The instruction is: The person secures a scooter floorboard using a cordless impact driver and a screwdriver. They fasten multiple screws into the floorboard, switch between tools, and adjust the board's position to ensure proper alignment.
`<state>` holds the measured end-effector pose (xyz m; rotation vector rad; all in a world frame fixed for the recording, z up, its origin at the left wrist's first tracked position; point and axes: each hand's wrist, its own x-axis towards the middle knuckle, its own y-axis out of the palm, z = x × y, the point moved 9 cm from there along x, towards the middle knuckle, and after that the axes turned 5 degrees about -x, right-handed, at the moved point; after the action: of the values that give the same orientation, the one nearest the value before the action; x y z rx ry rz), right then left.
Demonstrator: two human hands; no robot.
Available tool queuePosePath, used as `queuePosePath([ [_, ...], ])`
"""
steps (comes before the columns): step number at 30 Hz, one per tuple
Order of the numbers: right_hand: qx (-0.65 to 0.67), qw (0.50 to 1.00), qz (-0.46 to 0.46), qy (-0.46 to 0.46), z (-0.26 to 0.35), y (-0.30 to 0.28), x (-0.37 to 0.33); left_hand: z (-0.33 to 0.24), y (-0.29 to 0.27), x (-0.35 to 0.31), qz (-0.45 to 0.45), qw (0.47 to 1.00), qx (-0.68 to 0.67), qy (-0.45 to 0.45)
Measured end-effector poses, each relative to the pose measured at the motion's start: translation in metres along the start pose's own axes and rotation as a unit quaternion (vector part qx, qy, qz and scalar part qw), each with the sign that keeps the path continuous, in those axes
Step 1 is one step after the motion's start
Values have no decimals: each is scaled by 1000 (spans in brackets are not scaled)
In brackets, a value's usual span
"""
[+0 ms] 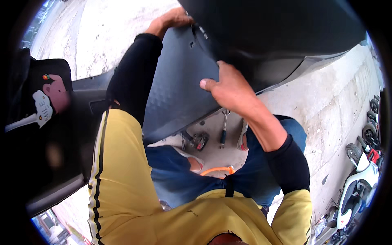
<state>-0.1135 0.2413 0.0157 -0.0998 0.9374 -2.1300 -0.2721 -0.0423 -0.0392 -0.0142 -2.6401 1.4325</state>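
Observation:
A large black plastic panel [265,32] fills the upper right, with a grey textured panel [175,77] below and left of it. At the top, my left hand [174,18] grips the edge where the two panels meet, its fingertips partly hidden. Lower along the same edge is my right hand [232,87]. Its thumb sticks out to the left over the grey panel, while its fingers are hooked at the black panel's rim and partly hidden. Small slots and metal clips show along the gap between the hands.
On the concrete between my feet lie a blue-handled tool with a metal shaft [223,130], a dark red-and-black power tool [199,141] and an orange loop [216,170]. A dark footboard with a cartoon sticker [56,94] is at left. Several scooters [359,183] stand at far right.

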Motion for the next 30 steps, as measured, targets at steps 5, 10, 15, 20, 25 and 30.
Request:
queuePosePath([
  [5,-8,992,-6,-124,93,-2,-42,21,-42,-50,-10,998,-8,-65],
  [10,33,997,-27,-64,46,-9,-33,-11,-73,-54,-71,994,-18,-82],
  [15,71,995,7,-71,30,2,-26,-12,-85,-88,-137,979,-91,-121],
  [20,84,992,3,-91,20,12,-21,-21,-66,-140,-351,920,-88,-149],
  [25,104,991,-2,-84,-10,15,-11,-36,-39,-173,-436,890,-70,-118],
  [30,124,989,7,-82,-19,21,-9,-22,-16,-218,-497,846,-129,-144],
])
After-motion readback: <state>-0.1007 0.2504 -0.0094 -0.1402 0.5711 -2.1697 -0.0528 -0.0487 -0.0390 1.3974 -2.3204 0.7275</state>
